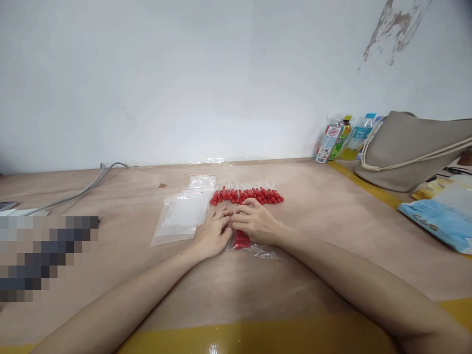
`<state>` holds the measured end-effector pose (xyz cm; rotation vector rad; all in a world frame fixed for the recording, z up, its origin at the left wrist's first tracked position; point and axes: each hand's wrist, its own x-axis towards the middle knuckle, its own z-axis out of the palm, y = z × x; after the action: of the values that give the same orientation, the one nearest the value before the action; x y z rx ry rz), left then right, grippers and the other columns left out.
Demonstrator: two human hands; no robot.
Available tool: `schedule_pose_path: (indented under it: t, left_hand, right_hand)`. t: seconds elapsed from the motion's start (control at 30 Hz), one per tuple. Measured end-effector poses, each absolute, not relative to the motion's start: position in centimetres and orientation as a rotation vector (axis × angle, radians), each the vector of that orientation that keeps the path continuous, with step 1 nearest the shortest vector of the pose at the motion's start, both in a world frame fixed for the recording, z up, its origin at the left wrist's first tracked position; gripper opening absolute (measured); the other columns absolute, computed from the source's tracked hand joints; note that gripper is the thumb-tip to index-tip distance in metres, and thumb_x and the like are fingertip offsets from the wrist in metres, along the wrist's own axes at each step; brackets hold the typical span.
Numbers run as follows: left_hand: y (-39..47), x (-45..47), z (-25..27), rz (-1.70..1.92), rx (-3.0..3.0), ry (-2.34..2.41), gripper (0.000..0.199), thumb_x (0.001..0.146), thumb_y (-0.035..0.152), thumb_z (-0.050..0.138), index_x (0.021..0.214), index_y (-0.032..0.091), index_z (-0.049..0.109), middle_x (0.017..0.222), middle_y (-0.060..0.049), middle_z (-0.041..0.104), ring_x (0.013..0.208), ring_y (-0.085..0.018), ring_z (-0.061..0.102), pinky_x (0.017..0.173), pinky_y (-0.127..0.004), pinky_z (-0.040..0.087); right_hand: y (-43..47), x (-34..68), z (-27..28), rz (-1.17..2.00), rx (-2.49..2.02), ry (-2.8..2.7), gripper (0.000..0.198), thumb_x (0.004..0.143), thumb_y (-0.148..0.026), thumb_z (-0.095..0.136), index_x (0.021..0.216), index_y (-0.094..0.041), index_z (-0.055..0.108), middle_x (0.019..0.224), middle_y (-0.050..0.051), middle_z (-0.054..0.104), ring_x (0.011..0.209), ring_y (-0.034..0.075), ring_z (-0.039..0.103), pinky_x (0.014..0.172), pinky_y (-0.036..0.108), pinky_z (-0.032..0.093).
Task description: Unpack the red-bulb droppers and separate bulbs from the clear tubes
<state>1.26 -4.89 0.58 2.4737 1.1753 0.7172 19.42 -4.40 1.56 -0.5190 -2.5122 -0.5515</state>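
Note:
In the middle of the table, a clear plastic bag (263, 252) with several red pieces (242, 241) inside lies flat, partly covered by my hands. My left hand (214, 235) is at its left edge, fingers curled in and closed on the plastic. From the right, my right hand (256, 222) reaches over the bag with bent fingers closed at the same edge; the fingertips of both hands nearly meet and hide the exact grip. Just beyond them is a row of red-headed pieces with thin white stems (246, 194). Left of my left hand lies a stack of clear flat bags (180, 216).
A grey cable (79, 189) runs along the left. At the back right stand a carton (327, 143) and drink bottles (357, 140), beside a grey-beige bag (416, 152). A blue packet (438, 221) lies at the right. Yellow tape (236, 339) lines the front edge.

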Motion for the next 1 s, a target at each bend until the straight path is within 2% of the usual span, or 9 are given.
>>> schedule_pose_path:
  t: [0.23,0.4,0.53,0.63,0.73,0.8,0.9,1.0]
  left_hand:
    - [-4.5,0.8,0.6,0.736,2.482,1.199,0.018,0.078,0.018,0.041,0.069,0.017,0.057,0.115,-0.007,0.055,0.121,-0.023,0.038,0.107,-0.045,0.023]
    - [-5.2,1.0,0.8,0.774,2.382,1.312,0.017,0.077,0.02,0.042,0.062,0.018,0.05,0.11,-0.007,0.053,0.118,-0.022,0.042,0.101,-0.04,0.034]
    - [-5.5,1.1,0.7,0.826,2.364,1.345,0.015,0.075,0.017,0.043,0.06,0.018,0.045,0.101,-0.007,0.052,0.109,-0.021,0.047,0.093,-0.037,0.039]
    - [-5.7,1.1,0.6,0.873,2.382,1.383,0.013,0.073,0.015,0.045,0.061,0.017,0.045,0.1,-0.007,0.049,0.105,-0.022,0.047,0.089,-0.037,0.04]
    - [-5.9,1.1,0.6,1.008,2.432,1.435,0.004,0.071,0.014,0.049,0.073,0.017,0.051,0.101,-0.008,0.045,0.106,-0.023,0.042,0.089,-0.039,0.039]
    - [-6.1,1.1,0.5,1.059,2.453,1.41,0.012,0.071,0.012,0.049,0.081,0.017,0.052,0.096,-0.006,0.044,0.098,-0.021,0.045,0.085,-0.037,0.041]
    - [-6.3,1.0,0.6,1.012,2.451,1.263,0.011,0.075,0.01,0.045,0.079,0.017,0.053,0.087,-0.004,0.046,0.078,-0.014,0.05,0.072,-0.028,0.045]
    - [-6.4,1.0,0.9,0.976,2.432,1.142,0.012,0.081,0.014,0.043,0.083,0.018,0.055,0.085,-0.003,0.051,0.074,-0.012,0.052,0.067,-0.025,0.045]
  right_hand:
    - [-5.2,20.1,2.8,-0.337,-0.548,-2.519,0.017,0.087,-0.013,0.04,0.086,-0.018,0.056,0.094,0.001,0.063,0.095,0.013,0.048,0.088,0.033,0.03]
    - [-5.4,20.6,3.3,-0.072,-0.685,-2.435,0.01,0.084,-0.019,0.048,0.088,-0.018,0.057,0.104,0.005,0.058,0.097,0.015,0.048,0.083,0.03,0.034]
    - [-6.1,21.7,2.9,0.022,-0.908,-2.329,0.011,0.082,-0.027,0.053,0.08,-0.017,0.058,0.086,0.005,0.057,0.083,0.015,0.05,0.073,0.029,0.037]
    - [-7.2,23.0,2.2,0.072,-1.031,-2.298,0.02,0.08,-0.035,0.055,0.082,-0.016,0.06,0.079,0.005,0.054,0.076,0.015,0.049,0.068,0.028,0.038]
    - [-8.3,24.0,1.7,0.104,-1.103,-2.326,0.034,0.075,-0.043,0.059,0.097,-0.018,0.061,0.082,0.006,0.054,0.076,0.016,0.049,0.067,0.029,0.04]
    - [-8.5,24.3,1.3,0.126,-1.123,-2.345,0.039,0.074,-0.045,0.06,0.104,-0.019,0.06,0.083,0.006,0.053,0.074,0.016,0.049,0.066,0.029,0.04]
    - [-8.1,24.5,0.7,0.097,-1.118,-2.346,0.037,0.077,-0.042,0.058,0.105,-0.018,0.06,0.086,0.007,0.054,0.077,0.017,0.05,0.069,0.03,0.041]
    - [-7.3,24.6,0.0,0.017,-1.095,-2.31,0.033,0.079,-0.041,0.056,0.102,-0.018,0.061,0.09,0.008,0.056,0.084,0.018,0.051,0.074,0.033,0.042]
